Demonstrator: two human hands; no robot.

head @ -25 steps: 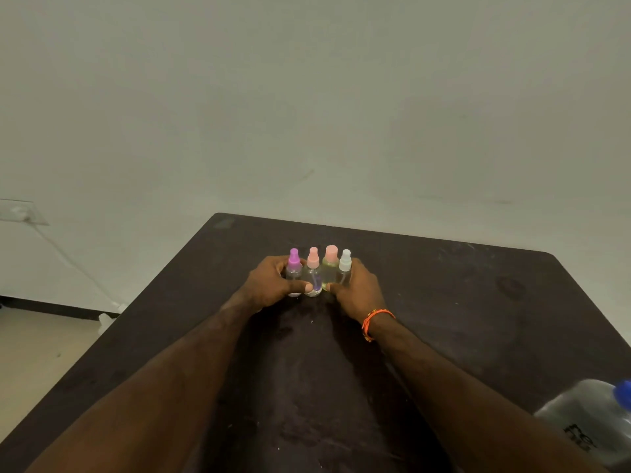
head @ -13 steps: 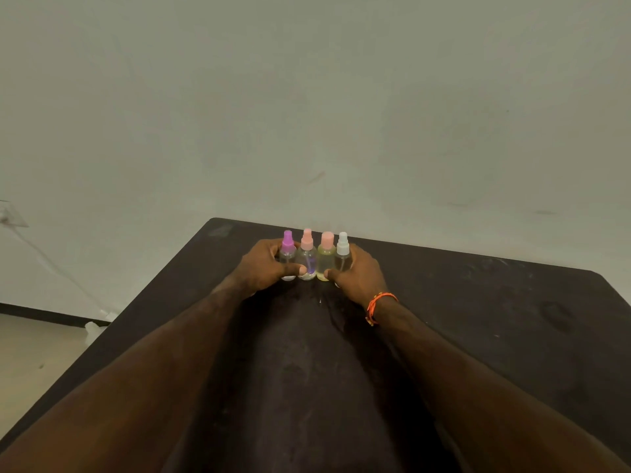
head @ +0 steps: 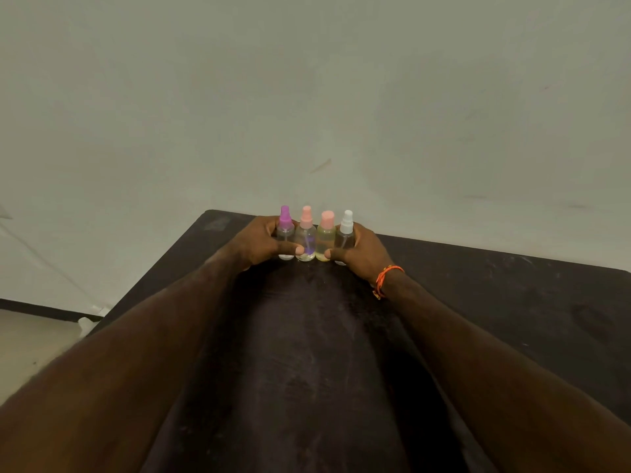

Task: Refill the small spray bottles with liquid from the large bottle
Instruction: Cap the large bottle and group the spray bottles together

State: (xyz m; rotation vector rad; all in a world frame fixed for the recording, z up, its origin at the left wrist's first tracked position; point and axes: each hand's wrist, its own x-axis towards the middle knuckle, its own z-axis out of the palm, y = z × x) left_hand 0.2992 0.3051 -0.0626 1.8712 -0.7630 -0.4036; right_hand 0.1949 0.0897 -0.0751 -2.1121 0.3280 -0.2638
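Several small clear spray bottles stand upright in a tight row near the far edge of the dark table (head: 495,302). From left they have a purple cap (head: 285,227), a pink nozzle (head: 306,230), a wider pink cap (head: 326,233) and a white nozzle (head: 345,232). My left hand (head: 261,242) curls round the left end of the row, thumb across the front. My right hand (head: 362,250) curls round the right end the same way. The large bottle is out of view.
A plain pale wall rises right behind the table's far edge. Pale floor and a dark skirting board (head: 44,310) show at the lower left. An orange cord bracelet (head: 386,278) circles my right wrist.
Both hands have slid the row of bottles away from me toward the table's far edge. The view has tilted, and the large bottle at the lower right has left the frame.
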